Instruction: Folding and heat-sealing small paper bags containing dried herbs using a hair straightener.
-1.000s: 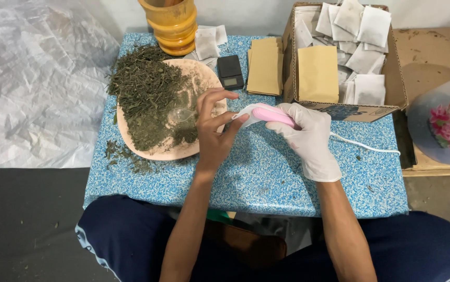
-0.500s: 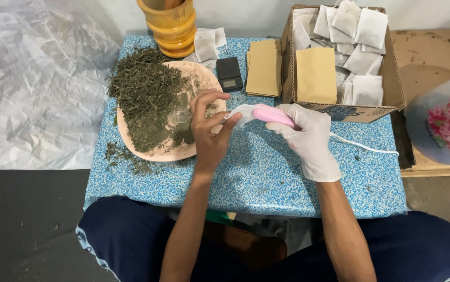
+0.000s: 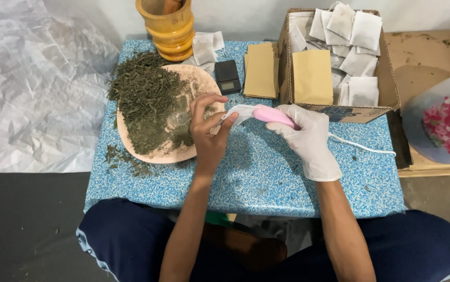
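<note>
My bare left fingers (image 3: 215,112) pinched the white sachet (image 3: 238,112); gloved right fingers (image 3: 293,122) clamped the pink sealer (image 3: 273,116). A crooked seal risked leakage.

1. Soft, even indoor light falls from above; nothing is dim.
2. The crinkled plastic sheet (image 3: 31,83) on the left glares pale white.
3. Faint shadows sit under the forearms on the blue speckled table (image 3: 267,177).
4. Focus is sharp throughout, with slight wide-angle bending at the edges.
</note>
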